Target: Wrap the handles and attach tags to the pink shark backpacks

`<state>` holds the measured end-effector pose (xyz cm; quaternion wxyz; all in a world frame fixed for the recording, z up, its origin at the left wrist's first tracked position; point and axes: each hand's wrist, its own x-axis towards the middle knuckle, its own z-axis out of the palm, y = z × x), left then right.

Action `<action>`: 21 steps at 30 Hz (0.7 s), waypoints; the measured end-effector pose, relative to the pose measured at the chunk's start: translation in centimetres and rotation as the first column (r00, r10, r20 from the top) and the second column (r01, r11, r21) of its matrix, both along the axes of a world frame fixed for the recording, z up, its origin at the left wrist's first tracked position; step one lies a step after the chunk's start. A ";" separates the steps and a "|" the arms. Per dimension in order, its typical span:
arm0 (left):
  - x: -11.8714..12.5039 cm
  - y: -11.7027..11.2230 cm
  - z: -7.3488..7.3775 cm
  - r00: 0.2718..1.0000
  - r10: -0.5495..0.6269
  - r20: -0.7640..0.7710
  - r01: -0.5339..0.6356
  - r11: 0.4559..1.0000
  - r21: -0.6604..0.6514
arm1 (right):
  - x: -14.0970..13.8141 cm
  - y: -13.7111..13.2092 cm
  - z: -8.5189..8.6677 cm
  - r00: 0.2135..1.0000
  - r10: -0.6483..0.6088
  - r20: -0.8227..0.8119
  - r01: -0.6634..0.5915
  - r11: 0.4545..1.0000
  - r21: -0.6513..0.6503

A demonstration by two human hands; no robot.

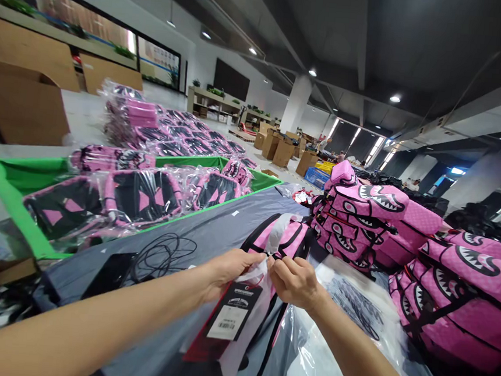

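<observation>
- While the left hand [226, 271] pinches a white strip [278, 234], the right hand [294, 280] curls closed beside it, gripping the same strip.
- A pink-and-black backpack [290, 245] lies at both hands on the grey desk [218, 229].
- A red-and-black tag [235, 311] hangs below.

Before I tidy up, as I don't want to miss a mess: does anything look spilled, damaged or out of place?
Nothing looks clearly spilled or damaged. Only the black cable seems a bit out of place: it lies in loose, untidy coils on the grey cloth, beside the green bin.
</observation>
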<state>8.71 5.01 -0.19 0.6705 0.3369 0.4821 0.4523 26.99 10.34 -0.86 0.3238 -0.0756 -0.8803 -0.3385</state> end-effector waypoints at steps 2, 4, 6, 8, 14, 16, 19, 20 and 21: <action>0.4 -0.1 -0.1 0.999 -0.010 0.040 0.011 1.000 -0.017 | -0.1 -0.5 -0.1 0.999 -0.034 -0.028 0.035 0.999 0.030; 0.5 -0.2 -0.2 0.997 -0.021 0.070 0.022 1.000 -0.020 | -0.3 -1.1 -0.2 0.994 -0.067 -0.084 0.072 0.995 0.062; 0.3 -0.2 -0.4 0.995 -0.043 0.086 0.045 0.999 -0.027 | -0.8 -2.0 -0.6 0.978 -0.118 -0.173 0.133 0.988 0.077; -0.1 -0.2 -0.6 0.993 -0.071 0.089 0.075 0.996 -0.039 | -1.4 -2.8 -1.5 0.944 -0.194 -0.266 0.217 0.975 0.058; -0.9 0.0 -0.4 0.989 -0.149 0.001 0.148 0.986 -0.072 | -3.0 -4.1 -4.4 0.821 -0.425 -0.381 0.405 0.904 -0.135; -0.8 0.0 -0.2 0.982 -0.174 -0.078 0.169 0.984 -0.060 | -3.1 -4.9 -5.0 0.788 -0.458 -0.411 0.416 0.889 -0.192; -0.6 -0.1 -0.1 0.965 -0.173 -0.196 0.168 0.985 -0.040 | -2.4 -7.7 -6.7 0.771 -0.458 -0.443 0.335 0.883 -0.330; -0.6 -0.2 -0.2 0.960 -0.163 -0.227 0.158 0.987 -0.042 | -1.7 -9.1 -7.7 0.769 -0.461 -0.442 0.297 0.871 -0.392; -0.6 -0.4 -0.3 0.954 -0.156 -0.256 0.147 0.988 -0.051 | -0.8 -10.7 -9.1 0.764 -0.476 -0.435 0.266 0.847 -0.460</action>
